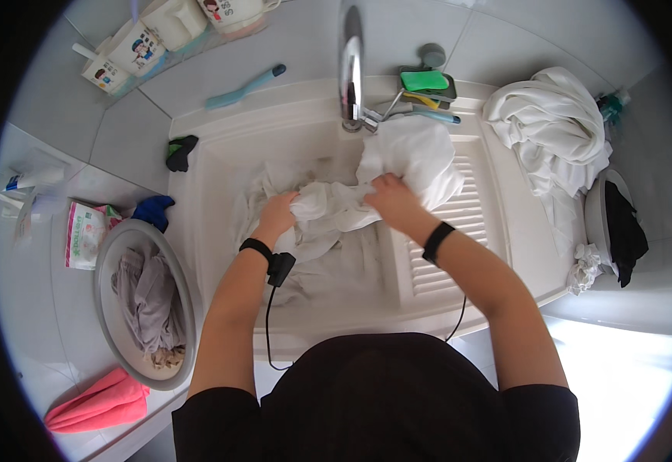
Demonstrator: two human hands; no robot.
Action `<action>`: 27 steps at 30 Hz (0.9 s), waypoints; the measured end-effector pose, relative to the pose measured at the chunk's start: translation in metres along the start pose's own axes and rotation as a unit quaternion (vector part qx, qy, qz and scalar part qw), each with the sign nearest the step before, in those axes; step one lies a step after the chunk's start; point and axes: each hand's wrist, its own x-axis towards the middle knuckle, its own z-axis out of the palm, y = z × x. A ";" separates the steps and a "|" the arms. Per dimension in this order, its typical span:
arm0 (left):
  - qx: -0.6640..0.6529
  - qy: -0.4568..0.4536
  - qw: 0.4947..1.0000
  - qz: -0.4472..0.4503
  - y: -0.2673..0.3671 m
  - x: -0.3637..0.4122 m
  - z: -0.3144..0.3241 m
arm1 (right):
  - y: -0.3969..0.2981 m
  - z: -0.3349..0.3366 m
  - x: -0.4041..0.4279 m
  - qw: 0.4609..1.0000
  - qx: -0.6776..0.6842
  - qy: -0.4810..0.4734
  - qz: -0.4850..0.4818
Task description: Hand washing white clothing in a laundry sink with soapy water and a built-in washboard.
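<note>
A wet white cloth (336, 202) stretches between my two hands over the laundry sink (215, 242). My left hand (278, 213) grips its left part, close above the water. My right hand (394, 199) has hold of it farther right, where a wide fold (414, 153) spreads over the top of the ribbed washboard (445, 231). More white fabric (290, 283) lies in the water below and to the left of my hands. The chrome faucet (351, 75) rises behind the cloth, in the middle of the sink's back edge. Some of my fingertips are hidden in the folds.
Bundled white fabric (549, 121) rests on the right ledge, near a grey basin (597, 213) with black cloth. At left stands an oval basin (102, 289) of grey clothes. A blue-handled brush (243, 89) and a soap dish (451, 89) with green soap (424, 80) lie along the back.
</note>
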 end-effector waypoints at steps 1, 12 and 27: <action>-0.082 0.001 0.997 0.012 0.006 -0.002 -0.005 | 0.012 -0.018 -0.010 0.999 -0.036 -0.014 0.016; -0.564 -0.082 0.821 -0.036 0.167 -0.003 -0.015 | 0.181 -0.080 -0.167 0.827 0.469 0.148 0.272; 0.060 0.072 0.974 0.206 0.263 0.038 0.060 | 0.088 -0.031 -0.100 0.988 -0.043 -0.030 0.146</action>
